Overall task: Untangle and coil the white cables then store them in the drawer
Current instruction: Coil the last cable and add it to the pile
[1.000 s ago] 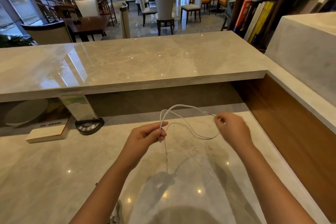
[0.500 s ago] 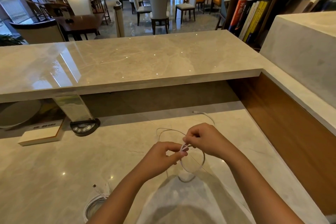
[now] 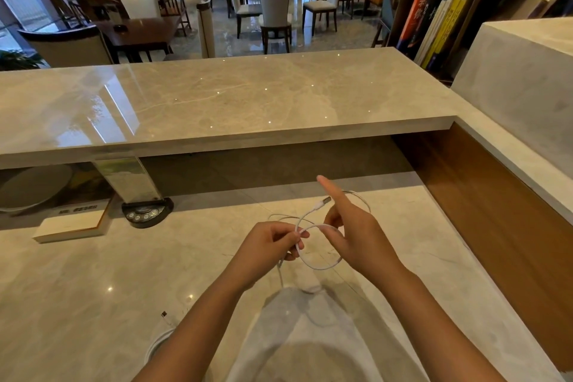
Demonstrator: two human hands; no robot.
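I hold a thin white cable [image 3: 319, 267] in small loops above the lower marble desk [image 3: 93, 282]. My left hand [image 3: 266, 246] pinches the loops together between thumb and fingers. My right hand [image 3: 353, 232] is beside it, with the cable running through its fingers and the index finger stretched out; the USB plug end [image 3: 322, 202] sticks up between the hands. A second white cable [image 3: 158, 346] lies coiled on the desk at the bottom left, partly hidden by my left forearm. No drawer is in view.
A raised marble counter [image 3: 232, 99] runs across in front of the desk. Under it at the left stand a white box [image 3: 71, 225], a black round device [image 3: 147, 211] and a pale round disc [image 3: 34, 186]. A wooden side panel [image 3: 496, 214] closes the right.
One second ago the hands were apart with the cable stretched in a wide loop. They came together, the loop shrank, and now the right index finger is extended and the plug end points up.
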